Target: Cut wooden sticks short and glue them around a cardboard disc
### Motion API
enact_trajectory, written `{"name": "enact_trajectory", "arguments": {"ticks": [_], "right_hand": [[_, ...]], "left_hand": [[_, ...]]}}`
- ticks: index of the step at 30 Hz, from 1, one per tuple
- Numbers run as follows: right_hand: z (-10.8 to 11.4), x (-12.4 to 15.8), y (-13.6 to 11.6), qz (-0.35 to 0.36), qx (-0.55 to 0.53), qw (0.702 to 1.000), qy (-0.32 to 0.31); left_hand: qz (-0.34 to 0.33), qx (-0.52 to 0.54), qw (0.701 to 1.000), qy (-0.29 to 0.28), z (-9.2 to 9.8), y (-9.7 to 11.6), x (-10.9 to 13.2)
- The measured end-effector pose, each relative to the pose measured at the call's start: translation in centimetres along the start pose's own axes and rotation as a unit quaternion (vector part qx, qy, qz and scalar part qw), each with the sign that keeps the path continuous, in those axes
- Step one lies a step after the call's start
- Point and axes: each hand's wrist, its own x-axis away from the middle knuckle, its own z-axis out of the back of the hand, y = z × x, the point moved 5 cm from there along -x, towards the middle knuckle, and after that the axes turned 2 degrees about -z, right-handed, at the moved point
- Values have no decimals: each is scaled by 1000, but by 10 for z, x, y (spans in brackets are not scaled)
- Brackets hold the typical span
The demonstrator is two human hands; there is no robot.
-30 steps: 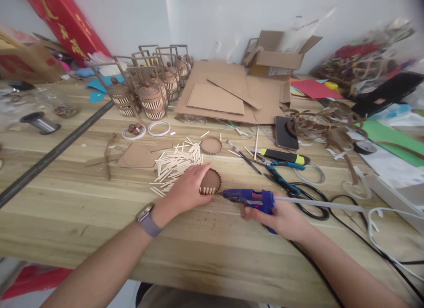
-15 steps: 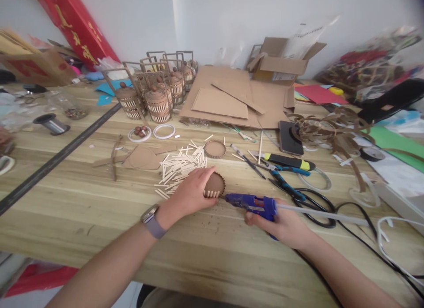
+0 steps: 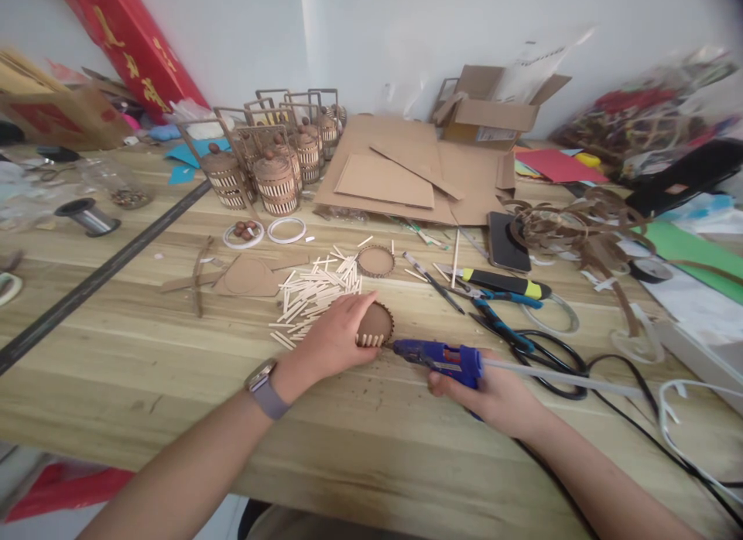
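My left hand [image 3: 333, 333] curls around the left side of a round brown cardboard base [image 3: 377, 321], thumb at its near edge. Several short wooden sticks [image 3: 370, 340] stand upright along that near rim. In my right hand [image 3: 502, 397] is a blue glue gun [image 3: 438, 358], with a long pale glue stick [image 3: 557, 375] coming out of its back. The gun's nozzle points left, at or very close to the base's near right rim. Just behind my left hand lies a heap of loose wooden sticks [image 3: 319, 288]. Beyond the base rests a second round cardboard base [image 3: 375, 261].
Finished lidded baskets with tall handles [image 3: 275, 180] stand at the back left. Flat cardboard sheets [image 3: 386, 176] lie behind. To the right are a utility knife [image 3: 505, 283], blue-handled pliers [image 3: 505, 323], a phone [image 3: 508, 242], coiled black cable [image 3: 557, 366] and brown strips [image 3: 572, 223].
Almost nothing differs. Both hands keep their places and holds, and the glue gun stays at the rim, shifted very slightly left along with the whole view.
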Motion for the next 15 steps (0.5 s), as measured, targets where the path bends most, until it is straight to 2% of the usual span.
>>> {"name": "enact_trajectory", "arguments": {"ticks": [15], "right_hand": [[0, 0, -3, 3, -3, 1000, 6]], "left_hand": [[-3, 3, 1000, 8, 0, 0, 0]]}}
